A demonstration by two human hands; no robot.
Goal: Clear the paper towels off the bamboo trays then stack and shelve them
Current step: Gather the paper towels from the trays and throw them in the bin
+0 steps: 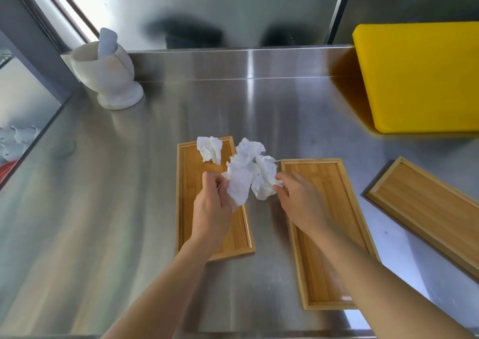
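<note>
Three bamboo trays lie on the steel counter: a left tray (186, 224), a middle tray (334, 274) and a right tray (427, 204). My left hand (212, 206) holds a crumpled white paper towel (242, 175) above the left tray. My right hand (300, 198) pinches another crumpled paper towel (265, 180) just beside it, between the left and middle trays. A third crumpled towel (209, 149) rests at the far end of the left tray. The middle and right trays hold nothing.
A white stone mortar with pestle (107, 72) stands at the back left. A thick yellow cutting board (420, 77) sits at the back right. A steel backsplash (207, 15) rises behind the counter. White paper (15, 141) lies below the counter's left edge.
</note>
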